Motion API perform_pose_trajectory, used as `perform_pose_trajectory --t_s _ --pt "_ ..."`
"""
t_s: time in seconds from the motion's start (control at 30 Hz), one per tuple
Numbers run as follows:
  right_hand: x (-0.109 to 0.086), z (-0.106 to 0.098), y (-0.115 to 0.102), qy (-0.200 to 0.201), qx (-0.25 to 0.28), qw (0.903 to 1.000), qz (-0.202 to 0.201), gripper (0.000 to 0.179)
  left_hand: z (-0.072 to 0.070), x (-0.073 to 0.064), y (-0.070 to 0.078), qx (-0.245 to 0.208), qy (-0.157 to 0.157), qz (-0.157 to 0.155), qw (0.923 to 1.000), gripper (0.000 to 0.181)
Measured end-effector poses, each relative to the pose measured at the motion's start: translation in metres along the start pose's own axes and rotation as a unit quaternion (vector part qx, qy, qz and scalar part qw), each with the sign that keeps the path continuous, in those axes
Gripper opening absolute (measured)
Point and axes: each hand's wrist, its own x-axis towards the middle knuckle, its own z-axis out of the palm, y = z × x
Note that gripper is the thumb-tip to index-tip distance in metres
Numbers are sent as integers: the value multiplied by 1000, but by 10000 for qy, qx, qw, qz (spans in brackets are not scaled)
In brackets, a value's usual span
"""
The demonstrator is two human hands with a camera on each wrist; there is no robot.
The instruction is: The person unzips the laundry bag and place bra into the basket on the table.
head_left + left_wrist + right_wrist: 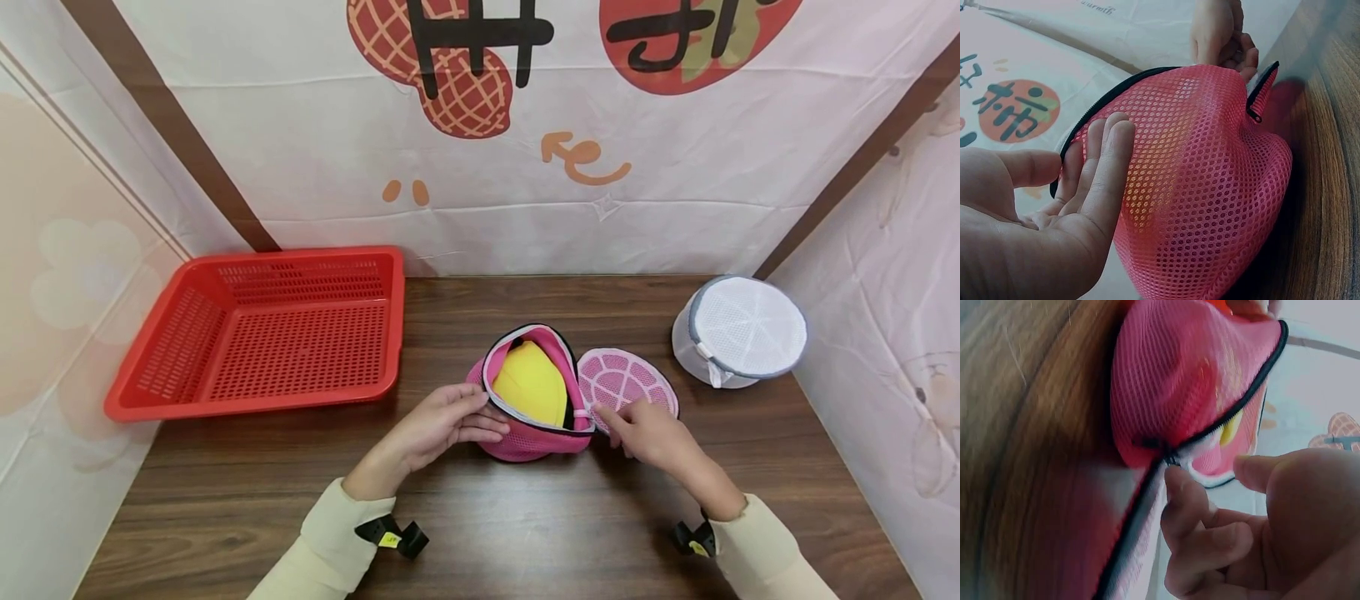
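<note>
A pink mesh laundry bag point(517, 446) with a black zipper edge stands on the table, its round lid point(628, 385) folded out to the right. Inside the bag lies a rounded yellow cloth item point(531, 383), partly hidden by the rim. My left hand point(453, 419) holds the bag's left front rim between thumb and fingers. At the hinge side, my right hand point(647, 432) has its index fingertip at the zipper's end point(1169, 453). The right thumb stands apart from that finger in the right wrist view, and the other fingers are loosely bent.
A red plastic basket point(393, 333) sits at the back left of the wooden table point(525, 525). At the back right stands a white mesh laundry bag point(746, 325) with a grey rim. Printed cloth walls point(300, 167) enclose the table at the back and sides.
</note>
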Motion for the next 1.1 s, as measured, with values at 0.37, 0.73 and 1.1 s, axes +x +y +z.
perform_pose_trajectory --t_s 0.37,0.73,1.1 --pt "-1 15 -10 -305 527 9981 -52 61 0 1 0 20 8 21 10000 30" --pt "-2 16 -11 -407 568 9971 -301 53 0 1 0 135 -105 -19 9999 30" --pt "-3 16 -11 -469 618 9956 -526 42 9 1 6 352 -1174 424 9916 44"
